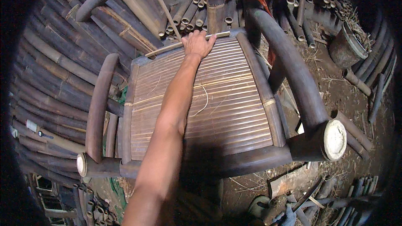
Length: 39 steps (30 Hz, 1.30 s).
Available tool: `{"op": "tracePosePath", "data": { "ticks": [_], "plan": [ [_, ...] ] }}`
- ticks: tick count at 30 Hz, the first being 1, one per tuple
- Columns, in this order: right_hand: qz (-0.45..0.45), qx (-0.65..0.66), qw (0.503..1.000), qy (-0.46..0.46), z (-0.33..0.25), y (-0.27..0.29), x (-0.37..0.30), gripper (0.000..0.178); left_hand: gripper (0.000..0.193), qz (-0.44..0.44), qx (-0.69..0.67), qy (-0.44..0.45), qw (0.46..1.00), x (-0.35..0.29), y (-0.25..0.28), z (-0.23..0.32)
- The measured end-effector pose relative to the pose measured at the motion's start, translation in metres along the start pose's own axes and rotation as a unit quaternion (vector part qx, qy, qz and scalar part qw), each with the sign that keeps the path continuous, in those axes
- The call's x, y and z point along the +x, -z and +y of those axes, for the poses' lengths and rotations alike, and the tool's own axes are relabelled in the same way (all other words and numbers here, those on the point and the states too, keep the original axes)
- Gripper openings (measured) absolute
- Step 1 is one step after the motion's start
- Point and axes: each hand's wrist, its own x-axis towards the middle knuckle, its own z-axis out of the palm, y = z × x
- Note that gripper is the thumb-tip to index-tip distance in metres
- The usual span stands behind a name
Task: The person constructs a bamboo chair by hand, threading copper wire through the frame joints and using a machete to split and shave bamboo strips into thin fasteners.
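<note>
A dark bamboo armchair (268, 100) stands in front of me, its seat (234, 96) made of narrow slats with pale gaps. My left arm reaches across the seat to its far edge. There my left hand (198, 44), palm down, has its fingers bent over a thin pale bamboo strip (165, 49) lying along that edge. The thumb rests toward the right part of the strip; the fingertips are partly hidden. Another slim stick (164, 8) slants down to the hand from above. A curled thin sliver (205, 100) lies on the slats. My right hand is out of view.
Dark bamboo poles (54, 75) are stacked along the left, with cut pole ends (197, 8) at the back. A bucket (347, 46) of scraps stands at right. The chair's thick right armrest (293, 67) rises beside the seat. Offcuts and shavings litter the ground (335, 92).
</note>
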Motion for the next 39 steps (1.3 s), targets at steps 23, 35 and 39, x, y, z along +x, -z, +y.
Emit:
{"op": "tracePosePath", "data": {
  "ticks": [23,35,39],
  "plan": [
    [0.126,-0.396,0.896,0.156,0.206,0.143,-0.032,0.049,0.041,-0.297,-0.691,0.004,0.659,-0.328,0.31,0.194],
    [0.233,-0.253,0.906,0.248,0.093,0.13,-0.046,0.043,0.015,-0.281,-0.538,-0.149,0.781,-0.423,0.13,0.299],
    [0.239,-0.248,0.846,0.406,0.097,0.107,0.015,0.048,0.01,-0.262,-0.544,-0.172,0.778,-0.437,0.099,0.304]
  ]
}}
